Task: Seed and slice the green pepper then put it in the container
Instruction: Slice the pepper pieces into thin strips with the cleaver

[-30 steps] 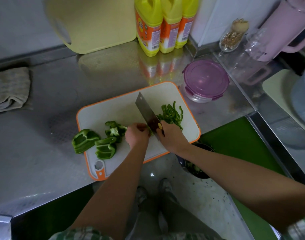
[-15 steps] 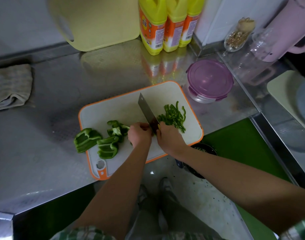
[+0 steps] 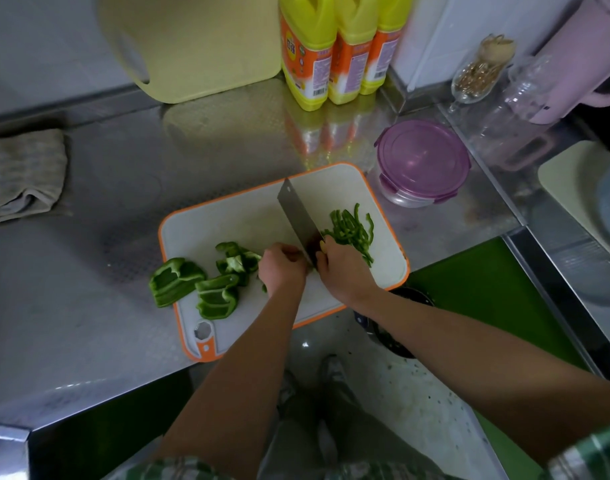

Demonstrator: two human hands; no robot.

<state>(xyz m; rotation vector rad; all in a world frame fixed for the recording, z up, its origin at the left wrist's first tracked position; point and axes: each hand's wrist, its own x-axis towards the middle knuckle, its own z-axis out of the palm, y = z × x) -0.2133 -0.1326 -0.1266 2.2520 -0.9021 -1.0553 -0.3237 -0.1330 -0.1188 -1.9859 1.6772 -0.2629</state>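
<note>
**Status.** The right hand (image 3: 341, 271) grips the handle of the cleaver (image 3: 298, 216), with the blade down on the cutting board (image 3: 234, 216). The left hand (image 3: 282, 268) has its fingers curled, knuckles just beside the blade, and appears to pin down a pepper piece that is almost wholly hidden beneath it. Sliced strips (image 3: 352, 233) lie right of the blade. Unsliced pepper sections (image 3: 217, 296) lie left of it.

**Hazards.**
- The left knuckles sit close to the blade. A blade that drifts left, or a fingertip that uncurls, is likely to cause a cut.
- The near edge of the board overhangs the counter (image 3: 106, 202). Heavy downward chops there may tip or shift the board.
- One section (image 3: 177, 280) lies partly off the board's left edge and may slide off it.
- The container (image 3: 421, 161) has its purple lid on, so strips cannot go in until the lid comes off.

**Clearance.** The container stands just beside the board's far right corner, so the transfer path is short. Open counter lies left of and behind the board. The cloth (image 3: 19, 171) and the yellow bottles (image 3: 334, 53) stand well apart from it.
</note>
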